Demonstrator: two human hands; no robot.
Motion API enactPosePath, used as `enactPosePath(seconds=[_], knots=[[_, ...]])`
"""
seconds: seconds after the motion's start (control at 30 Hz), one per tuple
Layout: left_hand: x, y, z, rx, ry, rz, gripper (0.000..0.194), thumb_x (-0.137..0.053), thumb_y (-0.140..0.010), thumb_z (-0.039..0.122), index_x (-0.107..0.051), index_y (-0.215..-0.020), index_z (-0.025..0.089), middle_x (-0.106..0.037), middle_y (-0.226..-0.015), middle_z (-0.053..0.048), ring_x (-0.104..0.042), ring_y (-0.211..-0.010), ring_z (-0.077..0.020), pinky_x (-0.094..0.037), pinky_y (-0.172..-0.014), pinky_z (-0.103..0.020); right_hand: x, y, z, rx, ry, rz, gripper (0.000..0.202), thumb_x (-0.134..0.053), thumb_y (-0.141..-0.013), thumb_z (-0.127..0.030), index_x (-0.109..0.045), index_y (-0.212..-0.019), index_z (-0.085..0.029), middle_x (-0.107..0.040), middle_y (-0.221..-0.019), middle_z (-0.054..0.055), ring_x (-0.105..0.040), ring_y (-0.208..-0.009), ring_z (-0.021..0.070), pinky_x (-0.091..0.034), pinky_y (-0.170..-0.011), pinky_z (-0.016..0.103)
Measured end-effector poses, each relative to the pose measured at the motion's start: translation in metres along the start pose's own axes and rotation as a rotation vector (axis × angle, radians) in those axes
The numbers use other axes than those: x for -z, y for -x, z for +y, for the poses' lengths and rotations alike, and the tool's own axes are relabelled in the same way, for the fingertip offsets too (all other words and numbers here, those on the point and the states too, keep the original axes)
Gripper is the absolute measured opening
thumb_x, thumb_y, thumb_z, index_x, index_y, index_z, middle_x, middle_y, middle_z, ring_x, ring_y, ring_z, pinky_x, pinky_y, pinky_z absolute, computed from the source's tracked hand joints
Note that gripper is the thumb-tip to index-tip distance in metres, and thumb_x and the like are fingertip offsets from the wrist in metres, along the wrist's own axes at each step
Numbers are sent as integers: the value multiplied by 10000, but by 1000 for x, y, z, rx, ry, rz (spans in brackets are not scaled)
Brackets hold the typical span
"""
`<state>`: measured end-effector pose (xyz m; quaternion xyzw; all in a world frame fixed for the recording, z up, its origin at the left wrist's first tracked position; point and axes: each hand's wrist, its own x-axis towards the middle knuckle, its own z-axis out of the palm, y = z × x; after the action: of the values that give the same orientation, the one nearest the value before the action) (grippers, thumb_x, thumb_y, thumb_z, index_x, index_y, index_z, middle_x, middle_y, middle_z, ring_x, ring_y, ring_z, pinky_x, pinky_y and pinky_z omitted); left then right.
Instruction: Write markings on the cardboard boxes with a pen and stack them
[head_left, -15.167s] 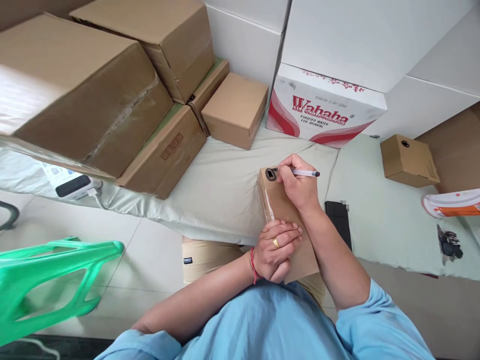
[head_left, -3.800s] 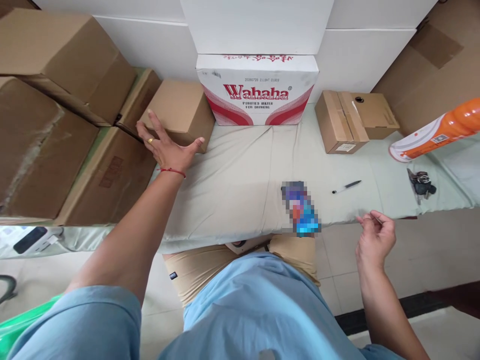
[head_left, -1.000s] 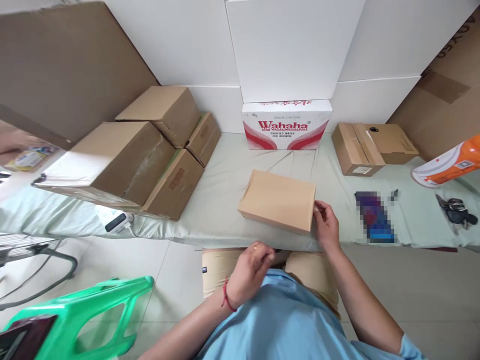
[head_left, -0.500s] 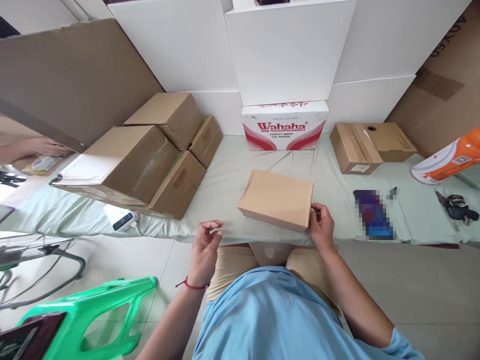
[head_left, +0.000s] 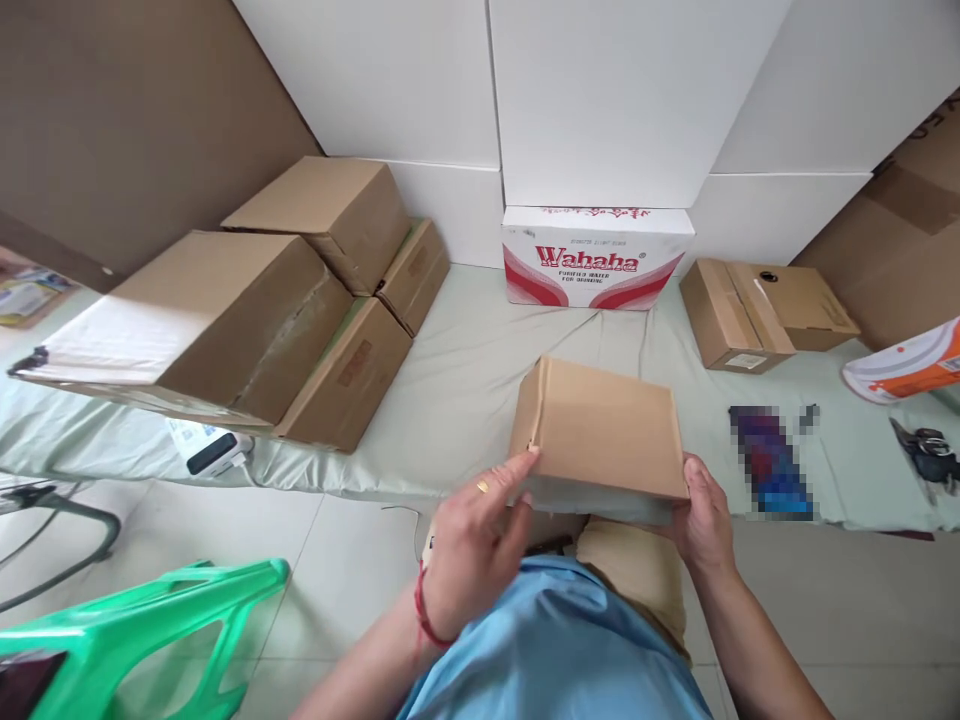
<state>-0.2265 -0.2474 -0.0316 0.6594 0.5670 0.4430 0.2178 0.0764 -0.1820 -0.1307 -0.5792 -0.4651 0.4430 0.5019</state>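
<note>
A plain brown cardboard box (head_left: 611, 425) is at the front edge of the cloth-covered table, its near side overhanging my lap and looking slightly raised. My right hand (head_left: 703, 512) grips its near right corner, thumb against the right end and the other fingers hidden under or behind it. At the near left corner, the outstretched index finger of my left hand (head_left: 480, 535) touches the box's edge. The other left fingers are loosely bent and hold nothing. A ring and a red cord bracelet are on that hand and wrist.
Stacked cartons (head_left: 255, 320) stand at left, with a white device (head_left: 214, 450) beside them. A Wahaha carton (head_left: 596, 262) is at the back. To the right are small boxes (head_left: 750, 310), a blurred-out phone-like item (head_left: 772, 465) and keys (head_left: 930, 450). A green stool (head_left: 150, 620) stands lower left.
My left hand has moved right and now touches the box's left corner. My right hand has taken a fuller grip. The box has shifted toward me and tipped, showing its left end.
</note>
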Motion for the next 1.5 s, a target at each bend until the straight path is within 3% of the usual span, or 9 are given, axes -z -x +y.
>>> enactPosePath(seconds=[0.13, 0.27, 0.57, 0.73, 0.83, 0.93, 1.1, 1.2, 1.5], knots=[[-11, 3, 20, -215, -296, 133, 480, -624, -988, 60, -741, -1395, 286, -746, -1227, -129, -708, -1115, -243, -535, -881, -372, 1, -7, -2, 34, 83, 55, 534, -593, -965, -720, -778, -1090, -235, -800, -1123, 98, -715, -1122, 317, -570, -948, 445], [-14, 8, 5, -114, -247, 209, 449, -695, -979, 117, -767, -1361, 340, -664, -1256, -122, -654, -1130, -241, -534, -921, -389, 3, -13, -7, 54, 175, 68, 478, -687, -911, -673, -774, -1046, -223, -783, -1109, 98, -699, -1090, 298, -547, -938, 418], [14, 0, -13, 705, 1293, 315, 620, -560, -1016, 651, -750, -1363, 174, -700, -1483, -170, -617, -1435, -325, -419, -1279, -482, 19, -26, -2, -170, -5, 156, 411, -767, -825, -605, -731, -914, -206, -700, -791, -10, -572, -683, 162, -421, -622, 276], [10, -3, -23, 721, 1213, 329, 477, -907, -820, 483, -816, -1183, 187, -814, -1052, -84, -750, -989, -195, -595, -952, -320, 20, -23, 7, -212, -52, 122, 414, -852, -752, -564, -735, -938, -213, -731, -809, 0, -600, -647, 157, -473, -585, 279], [5, -5, -37, 777, 1004, 308, 340, -999, -726, 363, -817, -944, 176, -584, -571, 54, -506, -542, -68, -443, -589, -206, 16, -20, 8, -188, -27, 112, 411, -848, -759, -564, -737, -945, -215, -745, -819, 7, -604, -645, 154, -484, -584, 278], [4, -15, -49, 775, 882, 328, 359, -935, -807, 483, -769, -781, 165, -414, -447, 81, -341, -456, -63, -341, -511, -227, 14, -20, 6, -188, -7, 97, 453, -835, -767, -605, -751, -973, -211, -761, -827, 21, -627, -662, 168, -502, -589, 287], [-1, -48, -41, 610, 886, 317, 534, -684, -961, 706, -826, -1013, 194, -793, -1009, -91, -711, -1006, -210, -572, -847, -304, 15, -22, 3, -193, 14, 58, 497, -821, -774, -650, -784, -991, -204, -776, -810, 30, -629, -659, 176, -534, -618, 313], [-8, -64, -25, 586, 1008, 138, 613, -693, -932, 750, -793, -1272, 249, -714, -1449, -110, -577, -1438, -304, -565, -1047, -388, 15, -20, 2, -188, 20, 44, 491, -817, -783, -657, -807, -970, -204, -788, -812, 37, -638, -670, 183, -544, -637, 322], [-19, -53, -31, 669, 1060, -19, 398, -859, -907, 475, -799, -1181, 194, -774, -1326, -104, -721, -1210, -259, -612, -1010, -363, 0, -11, -9, -142, -158, 38, 466, -813, -879, -595, -835, -1203, -261, -848, -1179, 85, -785, -1070, 298, -628, -938, 450]])
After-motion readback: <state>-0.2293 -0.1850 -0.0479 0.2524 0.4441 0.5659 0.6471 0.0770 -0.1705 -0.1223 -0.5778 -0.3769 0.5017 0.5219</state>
